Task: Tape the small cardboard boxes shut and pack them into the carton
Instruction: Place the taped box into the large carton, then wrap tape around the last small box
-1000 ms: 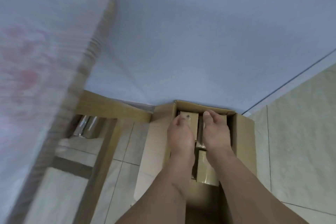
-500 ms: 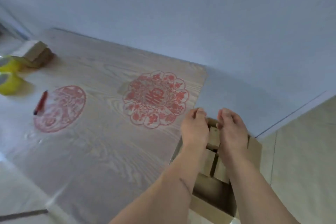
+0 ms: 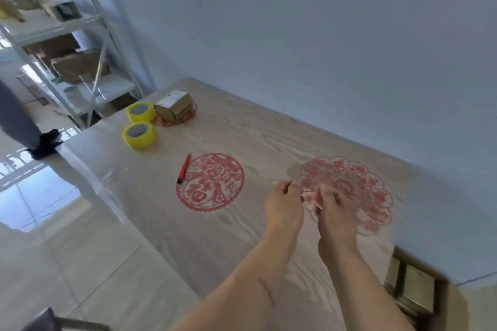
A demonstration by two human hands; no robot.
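At the near right, below the tabletop (image 3: 242,223) edge, the carton (image 3: 454,301) stands open with several small cardboard boxes (image 3: 415,286) already packed inside. Above the tabletop, the left hand (image 3: 283,205) and right hand (image 3: 337,208) hover side by side, fingers loosely curled, holding nothing. Farther left lie a red utility knife (image 3: 184,168) and two yellow tape rolls (image 3: 139,135). At the far left end, two more small boxes (image 3: 174,105) remain, stacked. Judgement: packing is well advanced; these await taping and packing.

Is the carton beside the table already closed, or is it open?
Open. The carton shows no flaps over its top, and small boxes packed inside are visible from above.
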